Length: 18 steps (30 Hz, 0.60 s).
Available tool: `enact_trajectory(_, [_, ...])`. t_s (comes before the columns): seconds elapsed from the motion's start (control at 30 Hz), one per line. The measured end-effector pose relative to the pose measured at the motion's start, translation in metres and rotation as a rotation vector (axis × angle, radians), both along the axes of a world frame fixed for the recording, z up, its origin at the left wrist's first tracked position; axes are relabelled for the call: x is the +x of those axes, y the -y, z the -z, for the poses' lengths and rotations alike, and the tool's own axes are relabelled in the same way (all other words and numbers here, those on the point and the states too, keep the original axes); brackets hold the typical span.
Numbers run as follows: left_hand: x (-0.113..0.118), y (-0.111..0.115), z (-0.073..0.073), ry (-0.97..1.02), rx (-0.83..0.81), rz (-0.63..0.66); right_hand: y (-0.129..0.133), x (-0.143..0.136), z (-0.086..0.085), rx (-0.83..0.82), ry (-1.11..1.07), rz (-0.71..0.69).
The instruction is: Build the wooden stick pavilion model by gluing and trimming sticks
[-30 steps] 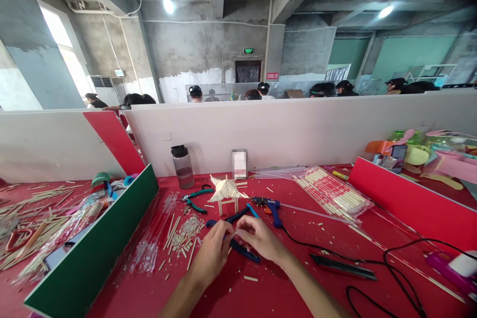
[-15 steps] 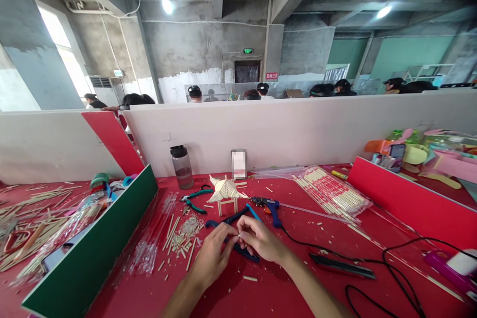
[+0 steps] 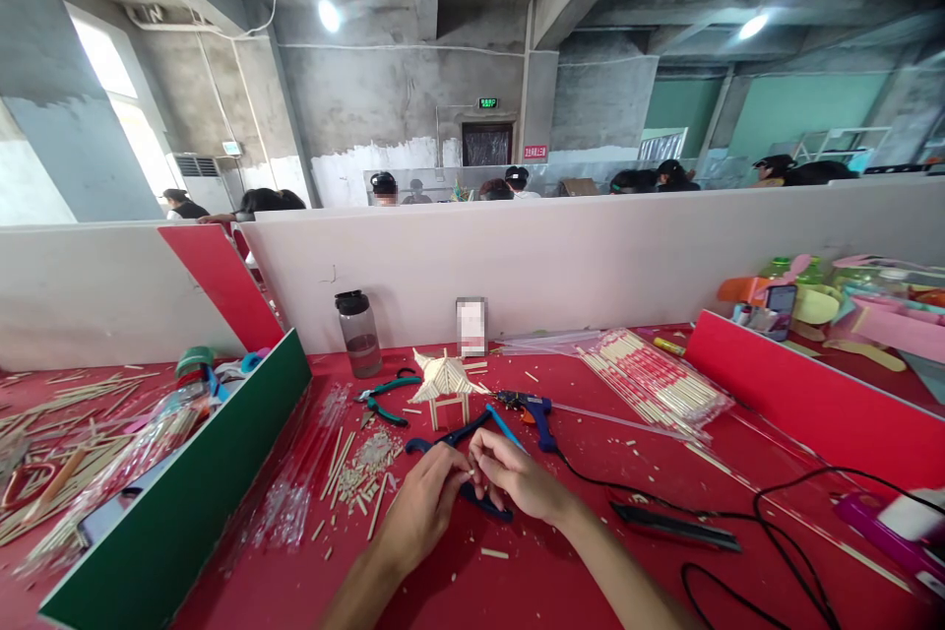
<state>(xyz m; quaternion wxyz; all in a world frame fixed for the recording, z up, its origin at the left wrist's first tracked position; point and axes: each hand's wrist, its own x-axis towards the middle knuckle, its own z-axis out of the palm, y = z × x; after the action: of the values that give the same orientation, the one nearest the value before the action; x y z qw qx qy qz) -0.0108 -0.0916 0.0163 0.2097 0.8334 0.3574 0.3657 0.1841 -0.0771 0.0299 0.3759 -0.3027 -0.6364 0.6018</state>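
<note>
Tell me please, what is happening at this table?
A person has the left hand and right hand close together; what is between the fingertips is too small to tell. Beyond them, a little stick model with a pointed roof stands on the red table. A blue glue gun lies to its right, and cut stick pieces lie scattered on the left.

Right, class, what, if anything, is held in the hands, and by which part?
A tiny pale piece seems pinched at the fingertips of the left hand and right hand; which part they grip cannot be told.
</note>
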Motion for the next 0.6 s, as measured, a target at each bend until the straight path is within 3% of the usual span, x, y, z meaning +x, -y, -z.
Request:
enact_trajectory(0.13, [-0.0016,-0.0027,0.0029,0.01,0.004,-0.037,-0.0049,0.0011,0.0021,-0.016,-0.08,0.088])
enact_trajectory(0.37, [-0.0013,-0.0029,0.0009,0.007,-0.03,-0.036,-0.0047,0.0016,0.0047,-0.01,0.018,0.053])
enact_trajectory(0.6, [0.0015,-0.0015,-0.0026,0.051,-0.078,0.017,-0.0026,0.0018,0.0069,0.111,0.108,-0.028])
